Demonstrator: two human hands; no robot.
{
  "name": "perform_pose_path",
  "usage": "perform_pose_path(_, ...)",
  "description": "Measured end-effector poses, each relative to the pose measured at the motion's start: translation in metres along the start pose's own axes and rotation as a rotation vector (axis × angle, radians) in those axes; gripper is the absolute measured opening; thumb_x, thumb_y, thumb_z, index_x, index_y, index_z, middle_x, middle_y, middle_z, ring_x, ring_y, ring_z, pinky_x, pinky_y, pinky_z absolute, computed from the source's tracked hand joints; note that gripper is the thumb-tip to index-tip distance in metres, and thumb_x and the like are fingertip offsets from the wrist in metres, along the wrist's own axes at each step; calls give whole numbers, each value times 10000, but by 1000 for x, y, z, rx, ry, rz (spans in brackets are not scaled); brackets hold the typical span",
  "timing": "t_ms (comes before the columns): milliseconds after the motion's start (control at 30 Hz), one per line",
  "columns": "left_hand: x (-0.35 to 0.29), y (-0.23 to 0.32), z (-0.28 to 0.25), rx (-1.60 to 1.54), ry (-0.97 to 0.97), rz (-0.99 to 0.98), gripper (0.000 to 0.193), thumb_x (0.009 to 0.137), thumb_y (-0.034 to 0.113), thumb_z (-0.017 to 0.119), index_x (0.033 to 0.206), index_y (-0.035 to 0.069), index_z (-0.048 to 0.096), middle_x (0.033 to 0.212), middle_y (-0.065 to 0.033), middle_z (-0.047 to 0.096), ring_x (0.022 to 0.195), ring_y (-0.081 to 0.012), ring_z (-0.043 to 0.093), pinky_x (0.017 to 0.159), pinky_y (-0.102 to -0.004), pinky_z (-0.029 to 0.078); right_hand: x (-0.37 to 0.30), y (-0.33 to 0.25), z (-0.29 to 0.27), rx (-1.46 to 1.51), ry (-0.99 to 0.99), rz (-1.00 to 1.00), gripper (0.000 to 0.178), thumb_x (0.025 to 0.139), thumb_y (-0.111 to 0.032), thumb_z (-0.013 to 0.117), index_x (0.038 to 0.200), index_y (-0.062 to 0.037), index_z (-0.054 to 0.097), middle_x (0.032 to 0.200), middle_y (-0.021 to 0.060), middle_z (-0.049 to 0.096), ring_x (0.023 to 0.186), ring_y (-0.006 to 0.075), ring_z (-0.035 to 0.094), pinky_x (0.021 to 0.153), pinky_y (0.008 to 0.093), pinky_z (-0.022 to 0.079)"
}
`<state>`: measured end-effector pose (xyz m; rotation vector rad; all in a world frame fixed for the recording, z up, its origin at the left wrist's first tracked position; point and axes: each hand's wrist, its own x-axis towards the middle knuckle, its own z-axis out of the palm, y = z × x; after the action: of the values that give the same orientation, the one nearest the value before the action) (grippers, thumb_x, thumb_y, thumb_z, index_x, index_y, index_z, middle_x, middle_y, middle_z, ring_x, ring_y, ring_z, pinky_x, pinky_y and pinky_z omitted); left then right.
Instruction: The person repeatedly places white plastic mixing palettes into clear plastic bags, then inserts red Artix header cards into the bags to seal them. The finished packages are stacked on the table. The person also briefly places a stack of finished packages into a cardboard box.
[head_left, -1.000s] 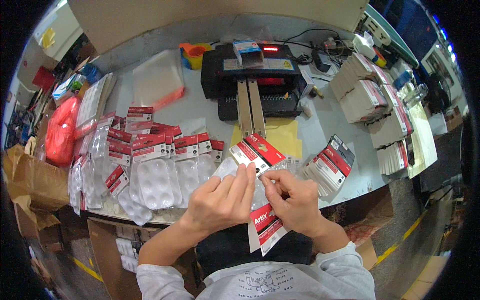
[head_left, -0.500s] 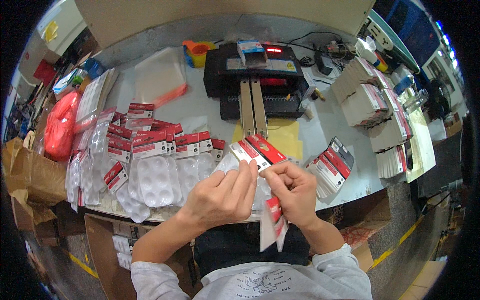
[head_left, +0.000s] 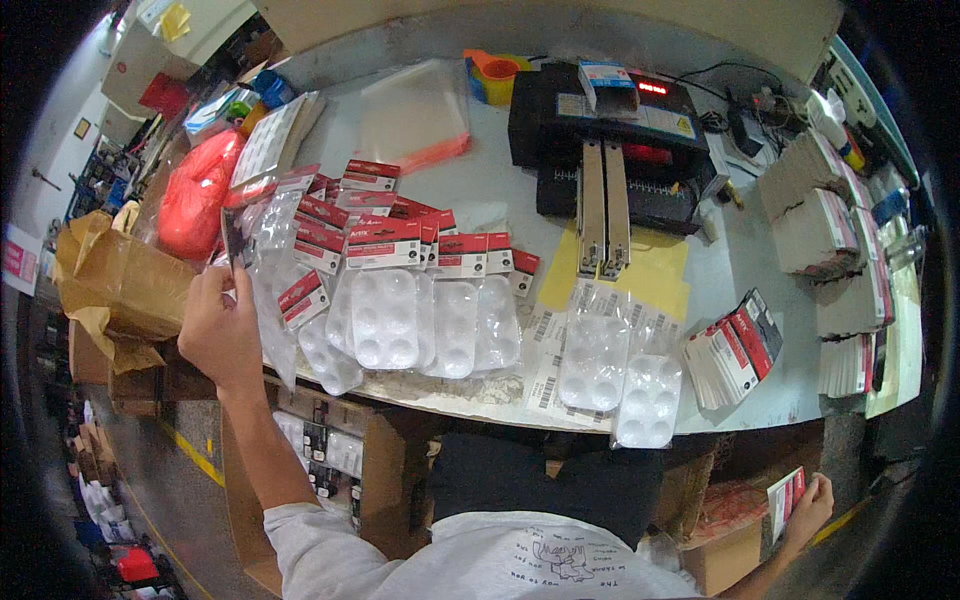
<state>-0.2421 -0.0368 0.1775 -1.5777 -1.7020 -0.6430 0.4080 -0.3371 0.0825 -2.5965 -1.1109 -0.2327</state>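
Note:
My left hand (head_left: 212,335) is at the left end of the table. Its fingers pinch a dark-edged header card (head_left: 235,238) beside clear plastic bags. My right hand (head_left: 812,510), low at the right, grips a few red-and-white header cards (head_left: 785,503) beyond the table's front edge. Between my hands lies a pile of white paint palettes (head_left: 384,318) in clear bags with red-and-white header cards (head_left: 383,243). Farther right, one bagged palette (head_left: 593,362) lies near the front edge, and another bagged palette (head_left: 648,402) overhangs it. No header card shows on these two.
A black machine (head_left: 610,150) with two metal rails (head_left: 603,210) stands at the back. Stacked cards (head_left: 815,210) line the right, with a fanned card stack (head_left: 733,350) nearer. A red bag (head_left: 200,195) and brown paper (head_left: 125,275) sit left. Cardboard boxes (head_left: 735,560) are below the table.
My hands have parted from the middle, where they worked on a header card. The left moved far left to the bagged pile, the right down and right with cards. The view has shifted left.

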Motion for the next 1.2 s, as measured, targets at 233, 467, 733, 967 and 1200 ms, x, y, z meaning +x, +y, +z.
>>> perform_pose_path(233, -20, -18, 92, 186, -247, 134, 94, 821, 183, 578, 881, 113, 562, 844, -38, 604, 707, -266, 628, 574, -392, 498, 9, -3, 3, -114, 7, 129, 355, 949, -199, 461, 1187, 52, 540, 1126, 236, 600, 1035, 332, 591, 869, 347, 461)
perform_pose_path(467, -21, 33, 124, -5, -360, 13, 256, 859, 275, 589, 1015, 76, 547, 912, -87, 613, 801, -284, 637, 643, -378, 504, 16, -132, -24, 609, -269, -30, 396, 974, -302, 433, 1044, 39, 624, 850, 74, 653, 744, 140, 583, 684, 260, 460)
perform_pose_path(733, -126, 220, 23, -939, -719, -30, 272, 787, 263, 686, 905, 30, 610, 893, -119, 593, 801, -284, 583, 699, -373, 477, -1, -267, 48, 996, -1125, -107, 436, 975, -299, 360, 959, -4, 680, 572, -28, 516, 536, 41, 438, 527, 202, 374)
perform_pose_path(967, -149, 289, 80, -738, -728, -72, 488, 775, 379, 689, 975, -31, 517, 1085, -238, 455, 1060, -390, 426, 843, -443, 405, -12, -283, 76, 972, -1446, -140, 768, 940, -597, 208, 1016, 26, 650, 653, 35, 594, 588, 80, 499, 572, 205, 388)
perform_pose_path(1200, -133, 267, 79, -1204, -1078, -435, 282, 827, 221, 662, 931, 4, 517, 867, -115, 581, 786, -227, 571, 727, -328, 462, -2, -273, 80, 1048, -1373, 28, 508, 1000, -376, 331, 982, -3, 675, 569, -30, 519, 529, 42, 438, 522, 210, 380)
